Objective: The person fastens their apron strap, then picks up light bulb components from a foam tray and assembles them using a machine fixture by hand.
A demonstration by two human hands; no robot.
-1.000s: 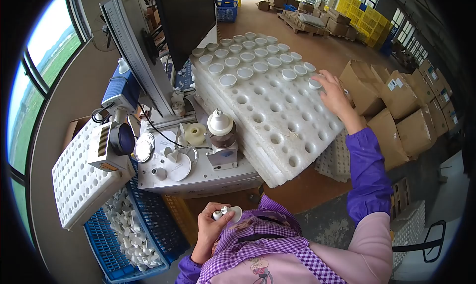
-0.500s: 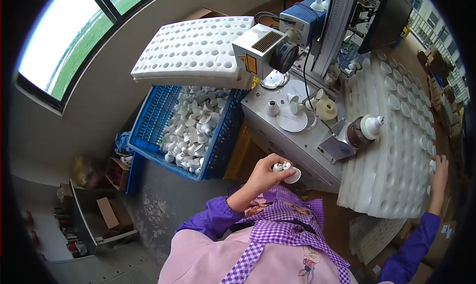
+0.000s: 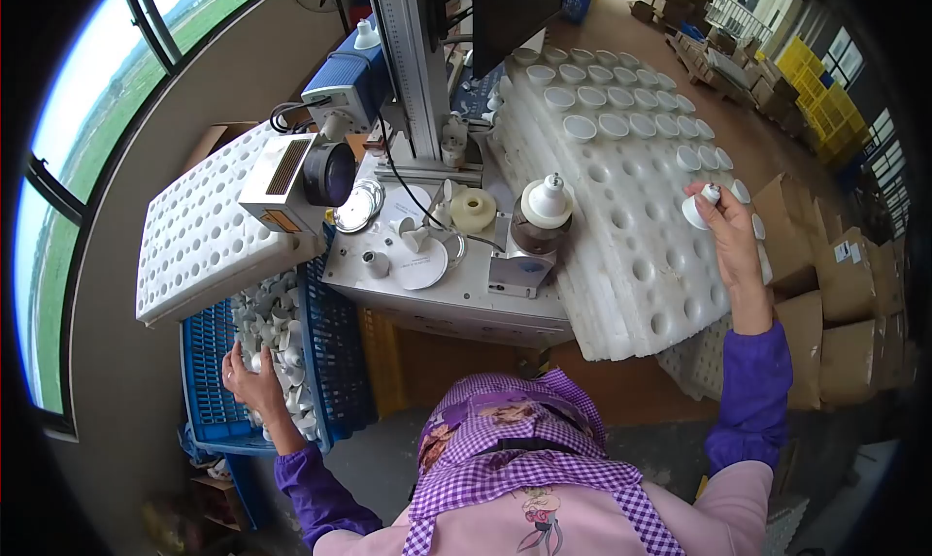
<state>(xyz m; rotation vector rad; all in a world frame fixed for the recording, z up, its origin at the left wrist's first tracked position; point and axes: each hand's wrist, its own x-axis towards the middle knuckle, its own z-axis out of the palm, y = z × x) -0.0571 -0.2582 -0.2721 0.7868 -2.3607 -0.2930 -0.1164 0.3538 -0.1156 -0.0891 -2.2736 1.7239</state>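
My right hand (image 3: 735, 234) pinches a white lamp housing (image 3: 695, 212) by its narrow pronged end, above the right part of the white foam tray (image 3: 621, 202). Rows of similar white cups stand in that tray's holes, wide ends up. Over at the left, my left hand (image 3: 254, 383) is at the blue crate (image 3: 335, 381), its fingers apart and nothing seen in them. Loose white lamp housings (image 3: 291, 347) are heaped in the crate beside that hand. Another white housing (image 3: 549, 202) sits prongs up on the dark round holder of the machine.
A second foam tray (image 3: 199, 231) lies tilted over the crate's back, under the marking machine's head (image 3: 291, 182). Loose cups and discs lie on the machine's metal bench (image 3: 354, 289). Cardboard boxes (image 3: 845, 333) are stacked at the right.
My view has turned right. My left hand has let go of the housings it held and moved to the crate. My right hand now holds a housing above the tray's right side.
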